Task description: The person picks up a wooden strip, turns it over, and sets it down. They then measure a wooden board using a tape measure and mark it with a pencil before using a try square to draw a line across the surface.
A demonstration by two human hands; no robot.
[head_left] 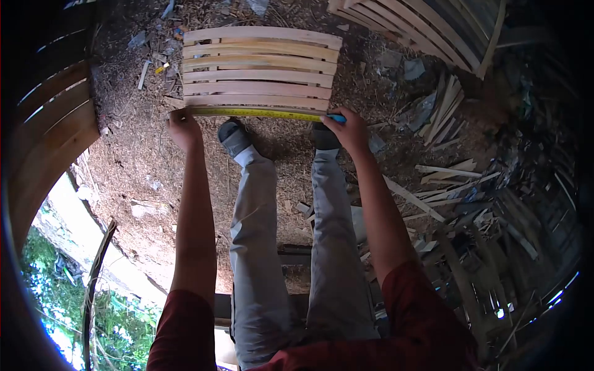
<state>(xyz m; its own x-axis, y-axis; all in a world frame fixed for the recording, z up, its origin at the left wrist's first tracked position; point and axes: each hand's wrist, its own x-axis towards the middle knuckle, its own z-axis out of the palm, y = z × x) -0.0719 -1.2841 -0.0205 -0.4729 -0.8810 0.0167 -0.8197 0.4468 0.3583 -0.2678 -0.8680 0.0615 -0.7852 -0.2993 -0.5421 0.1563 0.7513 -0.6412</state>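
A slatted wooden panel [257, 76] lies on the ground ahead of my feet, its several pale slats running left to right. Along its near edge stretches the yellow blade of a tape measure [260, 113]. My left hand [185, 130] is closed at the panel's near left corner, pinching the blade's end there; shadow hides the fingertips. At the near right corner, my right hand [348, 131] grips the tape measure's blue case [336, 118], thumb toward the blade.
My shoes [232, 137] stand just below the blade. More slatted panels [414, 28] lie at upper right, and one [55, 117] leans at left. Loose wood strips [444, 111] and offcuts litter the right side. Wood shavings cover the ground.
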